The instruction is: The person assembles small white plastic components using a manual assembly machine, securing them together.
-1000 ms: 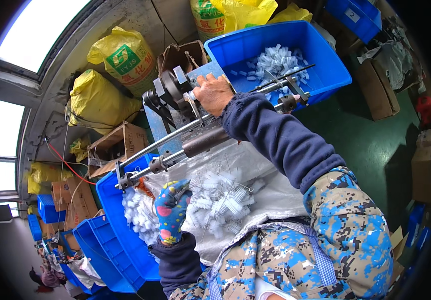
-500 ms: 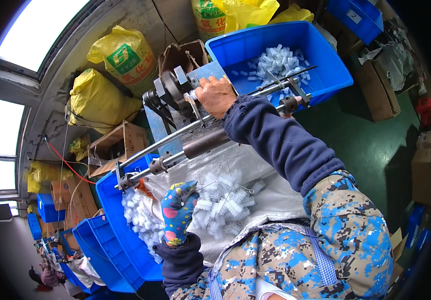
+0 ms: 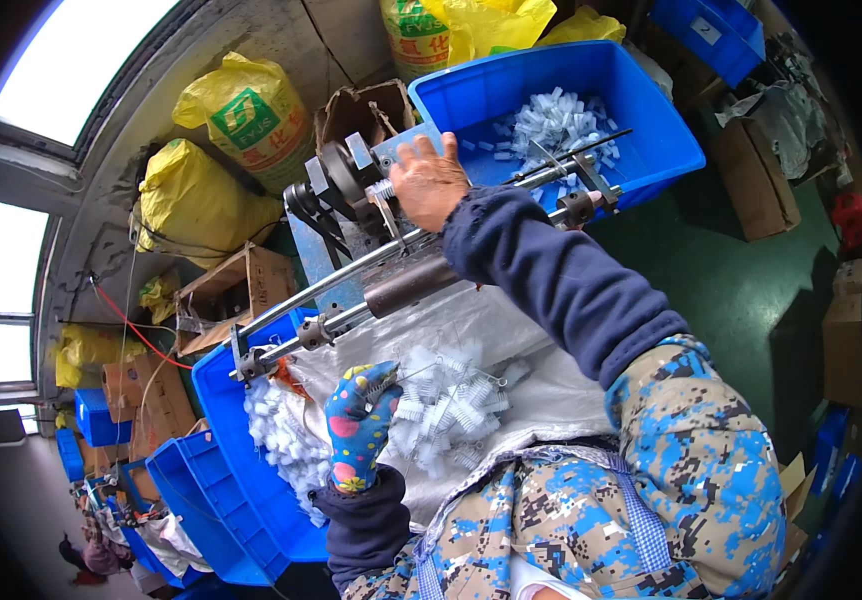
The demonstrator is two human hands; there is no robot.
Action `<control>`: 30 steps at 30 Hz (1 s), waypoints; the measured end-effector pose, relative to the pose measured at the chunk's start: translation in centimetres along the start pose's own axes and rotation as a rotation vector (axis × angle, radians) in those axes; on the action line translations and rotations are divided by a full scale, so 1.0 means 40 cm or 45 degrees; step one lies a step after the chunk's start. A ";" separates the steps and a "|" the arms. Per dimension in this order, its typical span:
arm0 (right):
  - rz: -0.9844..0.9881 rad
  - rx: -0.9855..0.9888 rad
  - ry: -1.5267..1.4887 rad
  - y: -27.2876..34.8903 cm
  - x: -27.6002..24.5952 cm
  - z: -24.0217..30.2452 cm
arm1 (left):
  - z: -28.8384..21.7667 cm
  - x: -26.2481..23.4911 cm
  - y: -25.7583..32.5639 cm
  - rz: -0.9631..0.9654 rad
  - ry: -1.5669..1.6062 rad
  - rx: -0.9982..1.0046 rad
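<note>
My right hand [image 3: 429, 185], bare, lies over the blue metal plate of a bench machine [image 3: 406, 265] with rods, a pulley and belts. Its fingers are stretched out and slightly apart; what lies under the palm is hidden. Beside its fingers, a small white bristly piece [image 3: 381, 188] sits at the machine's bracket. My left hand [image 3: 359, 430] wears a blue glove with coloured dots, its thumb and fingers closed. Whatever they pinch is too small to name. Right next to that glove is a pile of small white bristle brushes [image 3: 446, 405] with thin looped wire handles, on white sheeting [image 3: 561, 390].
A blue bin [image 3: 651, 120] behind the machine holds many short clear plastic pieces. Another blue bin [image 3: 221, 400] at left holds white pieces [image 3: 286, 440]. Yellow sacks [image 3: 251, 115] and an open carton [image 3: 236, 295] stand along the wall. Dark green floor [image 3: 721, 300] shows at right.
My right hand's fingers have straightened and spread over the machine plate, where they were curled before. My left hand has shifted very slightly to the right.
</note>
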State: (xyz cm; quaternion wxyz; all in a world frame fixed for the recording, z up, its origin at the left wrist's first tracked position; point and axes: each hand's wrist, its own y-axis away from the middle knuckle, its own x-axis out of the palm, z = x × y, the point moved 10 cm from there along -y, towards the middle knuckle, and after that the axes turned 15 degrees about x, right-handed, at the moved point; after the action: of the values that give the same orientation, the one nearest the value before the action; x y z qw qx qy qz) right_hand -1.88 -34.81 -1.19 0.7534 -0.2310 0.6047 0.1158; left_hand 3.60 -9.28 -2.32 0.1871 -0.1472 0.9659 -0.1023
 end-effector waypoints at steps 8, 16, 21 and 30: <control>-0.084 -0.019 -0.045 0.092 -0.007 -0.032 | 0.019 -0.028 0.015 -0.108 0.239 -0.188; -0.027 -0.019 0.054 0.093 0.036 0.117 | -0.029 -0.010 0.006 -0.024 0.123 -0.083; 0.034 -0.052 0.006 0.093 0.002 0.013 | 0.011 -0.055 0.032 -0.088 0.235 -0.141; -0.216 0.007 -0.031 -0.011 -0.062 -0.089 | -0.008 -0.001 -0.035 -0.029 0.016 -0.008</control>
State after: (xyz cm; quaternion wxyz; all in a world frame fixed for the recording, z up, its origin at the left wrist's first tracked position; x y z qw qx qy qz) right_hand -5.32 -36.68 0.71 0.7684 -0.2778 0.5742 0.0527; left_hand 3.87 -10.54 -1.64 0.1795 -0.1582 0.9655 -0.1023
